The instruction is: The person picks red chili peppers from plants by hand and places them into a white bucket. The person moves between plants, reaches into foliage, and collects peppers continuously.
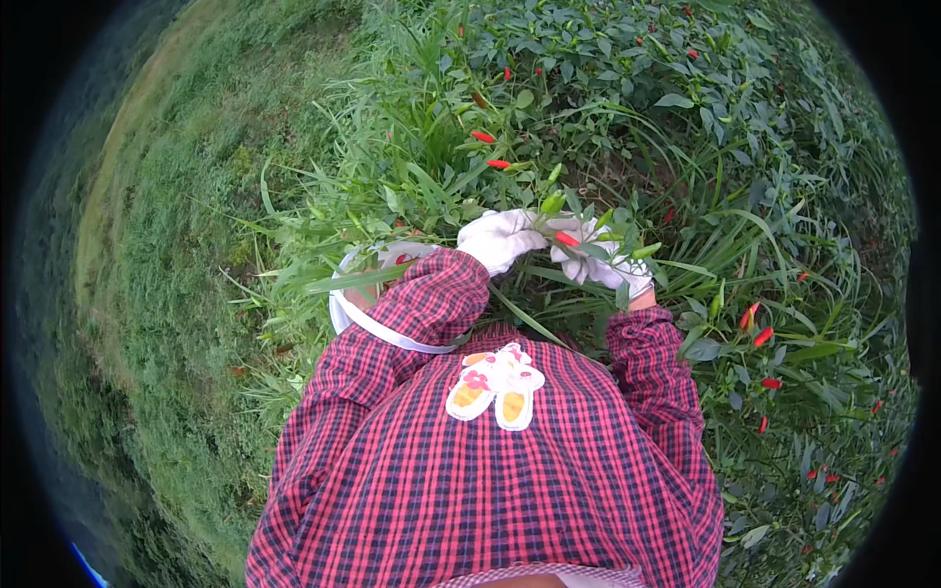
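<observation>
Both my hands wear white fabric gloves and meet among the stems of a chili pepper plant in front of my chest. My left hand (501, 239) has curled fingers; its fingertips are partly hidden, and what they grip cannot be made out. Close by on the right, my right hand (597, 259) bends its fingers inward behind leaves. A red chili (566, 239) lies across the view of its fingers, and a green chili (553, 203) rises above the gap between the gloves. From my left forearm hangs a white bucket (340, 312) by its white handle (390, 335); some red chilies (403, 259) show inside.
Dense chili bushes (662, 66) with red and green fruit spread ahead and to the right. Two red chilies (498, 164) hang just beyond my hands. Ripe ones (764, 336) also hang by my right sleeve. Long grass (412, 147) grows among the plants; a green slope (184, 220) lies left.
</observation>
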A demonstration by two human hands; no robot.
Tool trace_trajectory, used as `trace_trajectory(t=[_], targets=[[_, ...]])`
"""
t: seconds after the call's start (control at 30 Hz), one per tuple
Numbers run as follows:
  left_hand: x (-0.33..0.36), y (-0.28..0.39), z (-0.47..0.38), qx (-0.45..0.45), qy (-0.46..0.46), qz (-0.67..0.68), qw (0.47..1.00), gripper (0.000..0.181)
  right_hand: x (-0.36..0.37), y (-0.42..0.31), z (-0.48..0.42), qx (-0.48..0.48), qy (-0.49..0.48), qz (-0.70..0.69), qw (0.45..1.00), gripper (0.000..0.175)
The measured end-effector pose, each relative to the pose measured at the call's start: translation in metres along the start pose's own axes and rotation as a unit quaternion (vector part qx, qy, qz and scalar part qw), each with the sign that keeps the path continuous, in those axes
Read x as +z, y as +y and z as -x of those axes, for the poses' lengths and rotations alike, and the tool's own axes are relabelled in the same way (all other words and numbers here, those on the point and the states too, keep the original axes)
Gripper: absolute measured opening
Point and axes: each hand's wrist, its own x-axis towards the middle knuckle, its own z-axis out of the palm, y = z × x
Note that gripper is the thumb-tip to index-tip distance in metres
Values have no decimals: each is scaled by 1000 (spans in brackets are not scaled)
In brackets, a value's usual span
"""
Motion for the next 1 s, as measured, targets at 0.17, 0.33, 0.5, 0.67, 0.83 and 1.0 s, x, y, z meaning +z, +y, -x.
trace_trajectory(t=[0.17,0.33,0.5,0.67,0.83,1.0], targets=[[-9,-30,-8,1,-59,25,998,36,40,-30,7,-69,-35,100,992,51],[1,-5,-7,38,-69,-149,986,34,-7,16,6,-11,17,33,999,48],[0,43,20,-6,-52,-277,959,27,31,-40,13,84,-24,234,968,47],[-1,18,17,62,-29,-300,952,24,78,-94,16,111,-112,563,811,45],[2,32,20,71,-59,-356,930,25,22,-59,1,27,-107,577,809,38],[-1,24,19,55,-58,-330,941,26,33,-66,-4,169,-98,544,816,44]])
